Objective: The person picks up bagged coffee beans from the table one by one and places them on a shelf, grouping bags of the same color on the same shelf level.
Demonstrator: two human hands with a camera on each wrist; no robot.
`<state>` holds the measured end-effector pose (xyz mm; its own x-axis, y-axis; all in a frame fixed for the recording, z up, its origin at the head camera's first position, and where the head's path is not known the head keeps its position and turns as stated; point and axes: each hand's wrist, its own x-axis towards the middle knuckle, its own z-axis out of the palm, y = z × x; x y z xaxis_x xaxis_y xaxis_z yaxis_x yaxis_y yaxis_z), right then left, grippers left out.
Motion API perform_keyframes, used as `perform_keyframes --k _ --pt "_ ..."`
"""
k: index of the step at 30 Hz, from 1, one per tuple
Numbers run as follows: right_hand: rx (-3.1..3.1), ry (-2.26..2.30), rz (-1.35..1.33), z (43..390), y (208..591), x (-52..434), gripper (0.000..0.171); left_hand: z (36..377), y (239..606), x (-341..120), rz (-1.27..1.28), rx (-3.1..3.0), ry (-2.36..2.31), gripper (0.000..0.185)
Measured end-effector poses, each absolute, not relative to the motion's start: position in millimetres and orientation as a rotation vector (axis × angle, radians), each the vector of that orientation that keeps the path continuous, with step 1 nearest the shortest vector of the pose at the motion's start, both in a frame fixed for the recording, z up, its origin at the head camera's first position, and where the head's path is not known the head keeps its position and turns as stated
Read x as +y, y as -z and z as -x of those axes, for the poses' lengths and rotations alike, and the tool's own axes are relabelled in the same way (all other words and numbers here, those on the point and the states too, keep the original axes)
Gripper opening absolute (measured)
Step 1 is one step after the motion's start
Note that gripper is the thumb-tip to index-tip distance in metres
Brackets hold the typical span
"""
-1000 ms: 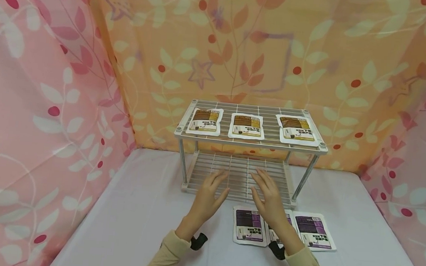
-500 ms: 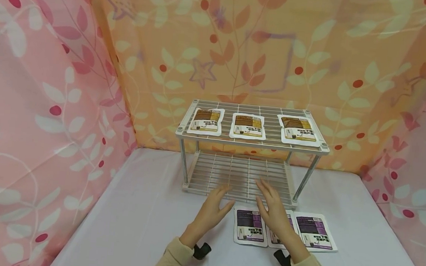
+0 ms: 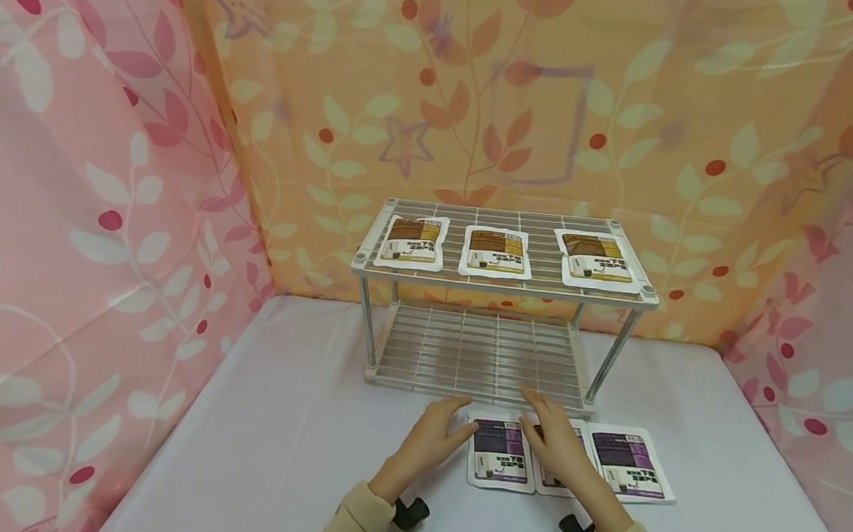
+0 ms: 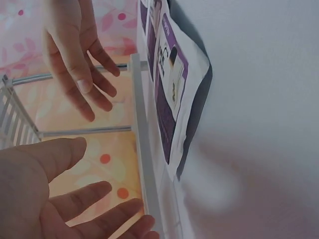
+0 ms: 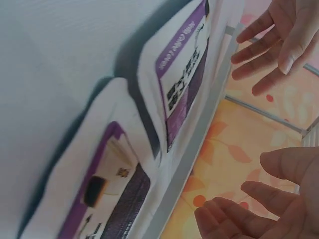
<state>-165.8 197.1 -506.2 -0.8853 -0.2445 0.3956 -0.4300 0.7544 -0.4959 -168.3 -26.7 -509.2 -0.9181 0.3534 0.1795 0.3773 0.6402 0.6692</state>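
Three flat white-edged pouches with purple labels lie in a row on the table before the rack: the left pouch, the middle pouch and the right pouch. My left hand is at the left pouch's left edge, fingers spread and loosely bent, holding nothing. Over the middle pouch, partly hiding it, is my right hand, its fingers also relaxed and empty. The left wrist view shows a pouch just beyond the fingers. Both hands appear raised above the table.
A two-tier white wire rack stands behind the pouches. Its top shelf carries a left brown-labelled pouch, a middle one and a right one. Below is the wire lower shelf. Patterned cloth surrounds the white table.
Both hands have drawn back from in front of the lower shelf toward the purple-labelled pouches, shifting slightly right. Pouches and rack stay where they were.
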Motion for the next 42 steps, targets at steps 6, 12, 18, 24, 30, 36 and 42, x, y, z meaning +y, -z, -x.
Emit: perform_keyframes --k 6,12,18,24,30,36,42 --pt "-2.694 -0.853 -0.527 160.9 512.7 203.3 0.048 165.7 514.9 -23.8 0.622 -2.886 1.101 0.049" --pt "-2.729 -0.866 -0.546 157.8 518.0 206.0 0.043 163.5 521.0 -20.8 0.607 -2.948 1.087 0.048" --pt "-2.775 -0.897 -0.561 155.1 525.9 207.9 0.042 161.7 522.4 -18.2 0.605 -2.979 1.057 0.047" --pt "-2.802 -0.903 -0.503 150.7 528.4 206.2 0.042 160.0 523.9 -16.9 0.613 -2.974 1.028 0.046" --pt "-2.860 -0.905 -0.451 148.7 526.8 202.9 0.041 157.8 522.5 -16.0 0.641 -2.959 1.019 0.045" --pt "-2.837 -0.910 -0.452 147.7 528.9 201.0 0.041 156.5 521.2 -15.7 0.669 -2.943 1.001 0.045" --pt "-2.864 -0.893 -0.430 146.4 530.4 197.4 0.041 156.4 520.7 -14.8 0.679 -2.932 1.004 0.044"
